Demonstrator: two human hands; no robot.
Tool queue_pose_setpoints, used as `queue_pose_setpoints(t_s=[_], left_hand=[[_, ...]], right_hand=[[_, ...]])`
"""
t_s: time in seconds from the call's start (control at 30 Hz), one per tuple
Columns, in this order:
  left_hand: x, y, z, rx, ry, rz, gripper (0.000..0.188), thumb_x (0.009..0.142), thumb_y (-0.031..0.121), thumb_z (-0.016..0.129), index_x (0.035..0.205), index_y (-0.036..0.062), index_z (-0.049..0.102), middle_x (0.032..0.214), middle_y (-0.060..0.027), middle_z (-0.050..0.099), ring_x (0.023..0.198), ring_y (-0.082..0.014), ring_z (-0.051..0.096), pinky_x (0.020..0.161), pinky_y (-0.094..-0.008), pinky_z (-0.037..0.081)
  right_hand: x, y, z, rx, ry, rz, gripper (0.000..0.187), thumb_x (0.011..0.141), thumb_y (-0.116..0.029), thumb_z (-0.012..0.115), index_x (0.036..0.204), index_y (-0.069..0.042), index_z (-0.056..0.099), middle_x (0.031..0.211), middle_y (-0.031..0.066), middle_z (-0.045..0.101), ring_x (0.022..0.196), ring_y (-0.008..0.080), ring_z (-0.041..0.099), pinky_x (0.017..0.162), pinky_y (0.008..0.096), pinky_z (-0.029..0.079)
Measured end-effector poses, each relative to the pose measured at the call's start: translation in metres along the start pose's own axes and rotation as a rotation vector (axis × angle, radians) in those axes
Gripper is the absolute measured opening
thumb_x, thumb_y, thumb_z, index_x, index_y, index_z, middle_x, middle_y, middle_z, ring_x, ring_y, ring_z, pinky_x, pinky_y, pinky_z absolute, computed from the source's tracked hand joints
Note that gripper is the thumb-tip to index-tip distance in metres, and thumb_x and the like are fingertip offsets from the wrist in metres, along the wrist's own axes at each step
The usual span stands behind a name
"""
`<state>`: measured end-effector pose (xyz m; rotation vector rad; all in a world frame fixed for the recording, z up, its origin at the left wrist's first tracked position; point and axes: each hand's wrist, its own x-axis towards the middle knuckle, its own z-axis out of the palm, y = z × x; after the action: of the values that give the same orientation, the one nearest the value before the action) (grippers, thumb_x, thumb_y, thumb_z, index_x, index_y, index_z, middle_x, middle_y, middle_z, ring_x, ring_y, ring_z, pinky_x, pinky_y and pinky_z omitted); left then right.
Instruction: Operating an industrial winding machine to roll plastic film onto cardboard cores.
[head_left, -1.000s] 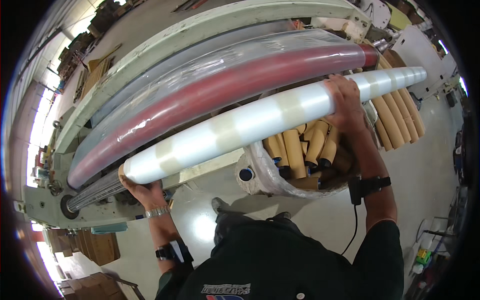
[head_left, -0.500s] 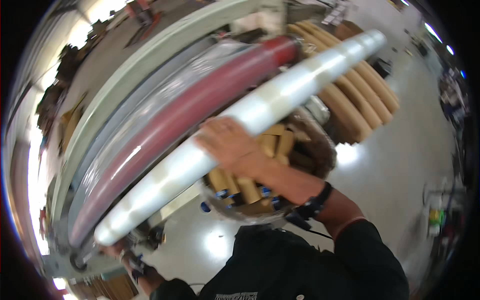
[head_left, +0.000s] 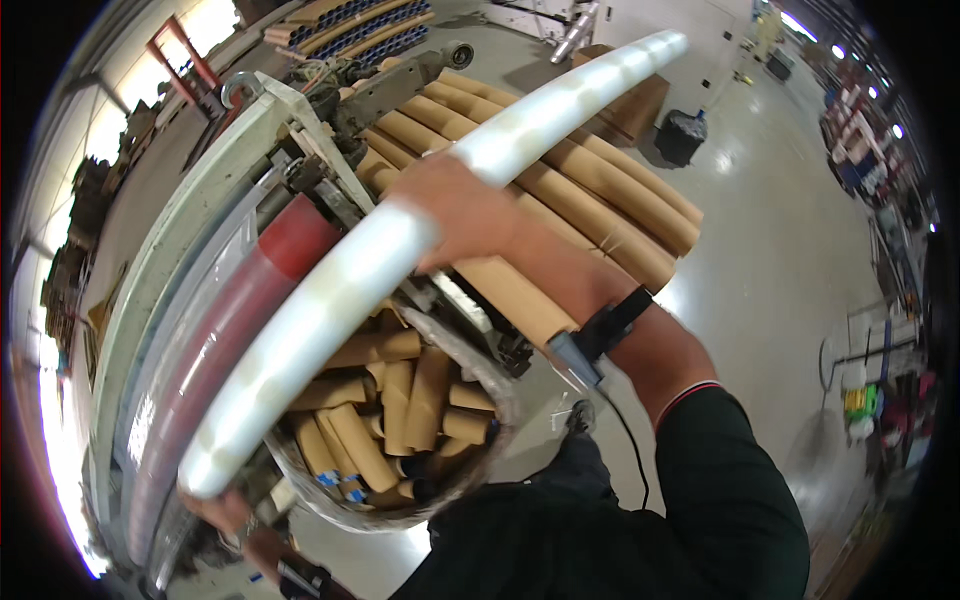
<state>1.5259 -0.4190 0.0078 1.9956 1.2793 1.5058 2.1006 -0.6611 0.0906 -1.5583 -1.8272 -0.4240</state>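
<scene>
A long white roll of plastic film (head_left: 312, 315) slants across the view, from the lower left to the upper right. My right hand (head_left: 455, 210) is wrapped over its middle from above, slightly blurred. At its near left end my left hand (head_left: 215, 508) holds the roll from below, the fingers partly hidden by it. Just left of the roll lies a red roller (head_left: 235, 300) of a machine with a pale green beam (head_left: 190, 195). The roll's far part hangs over a stack of long brown cardboard tubes (head_left: 600, 190).
Below the roll stands a plastic-lined bin (head_left: 505, 410) full of short cardboard tube pieces (head_left: 400, 405). A cardboard box (head_left: 635, 105) and a black bag (head_left: 681, 137) are beyond the tube stack. More tubes with dark openings (head_left: 350, 28) lie at the back. Shelving (head_left: 870, 350) lines the right.
The view has swung, and the red roller's end and the bin now appear farther left. The white roll has shifted right relative to the machine, and both hands still hold it.
</scene>
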Motion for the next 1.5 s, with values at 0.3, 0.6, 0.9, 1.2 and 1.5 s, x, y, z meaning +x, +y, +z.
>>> queue_pose_setpoints(t_s=[0.3, 0.6, 0.9, 1.2, 1.5], left_hand=[[-0.072, 0.233, 0.267, -1.101, 0.253, -0.679, 0.05, 0.096, 0.047, 0.039, 0.127, 0.0081, 0.045, 0.125, -0.0074, 0.055, 0.112, -0.0257, 0.055, 0.095, -0.0419, 0.047], [-0.091, 0.256, 0.284, -0.378, 0.195, -0.017, 0.044, 0.086, 0.014, 0.059, 0.124, 0.0034, 0.039, 0.117, -0.0143, 0.052, 0.106, -0.0256, 0.056, 0.091, -0.0411, 0.05], [-0.101, 0.299, 0.327, -1.07, 0.402, -0.657, 0.057, 0.09, 0.05, 0.046, 0.129, 0.0094, 0.049, 0.129, -0.0124, 0.054, 0.117, -0.0324, 0.053, 0.099, -0.0507, 0.043], [-0.22, 0.504, 0.583, -1.197, 0.085, -0.467, 0.049, 0.093, 0.042, 0.045, 0.126, 0.006, 0.045, 0.12, -0.0131, 0.055, 0.109, -0.0299, 0.056, 0.095, -0.0464, 0.047], [-0.244, 0.682, 0.737, -1.568, -0.269, -0.575, 0.062, 0.086, 0.05, 0.057, 0.133, 0.0109, 0.041, 0.131, -0.009, 0.049, 0.117, -0.0289, 0.05, 0.099, -0.0494, 0.042]], right_hand=[[-0.168, 0.232, -0.1, 1.38, 0.719, 1.103, 0.07, 0.091, -0.045, 0.055, 0.142, -0.005, 0.027, 0.14, 0.0125, 0.039, 0.131, 0.0284, 0.036, 0.104, 0.0476, 0.032], [-0.129, 0.262, -0.09, 1.796, 1.2, 0.904, 0.063, 0.096, -0.054, 0.034, 0.138, -0.008, 0.035, 0.139, 0.011, 0.043, 0.127, 0.0304, 0.041, 0.109, 0.0491, 0.031], [-0.166, 0.373, -0.139, 1.871, 1.2, 0.955, 0.06, 0.094, -0.051, 0.044, 0.137, -0.01, 0.038, 0.137, 0.0113, 0.045, 0.126, 0.032, 0.043, 0.108, 0.0507, 0.031], [-0.33, 0.608, -0.328, 1.451, 1.507, 1.158, 0.068, 0.091, -0.06, 0.041, 0.138, -0.01, 0.038, 0.141, 0.0113, 0.041, 0.127, 0.0325, 0.04, 0.109, 0.05, 0.031], [-0.442, 0.533, -0.397, 1.635, 1.402, 0.916, 0.059, 0.088, -0.051, 0.053, 0.132, -0.011, 0.046, 0.133, 0.008, 0.05, 0.124, 0.0267, 0.045, 0.108, 0.0455, 0.031]])
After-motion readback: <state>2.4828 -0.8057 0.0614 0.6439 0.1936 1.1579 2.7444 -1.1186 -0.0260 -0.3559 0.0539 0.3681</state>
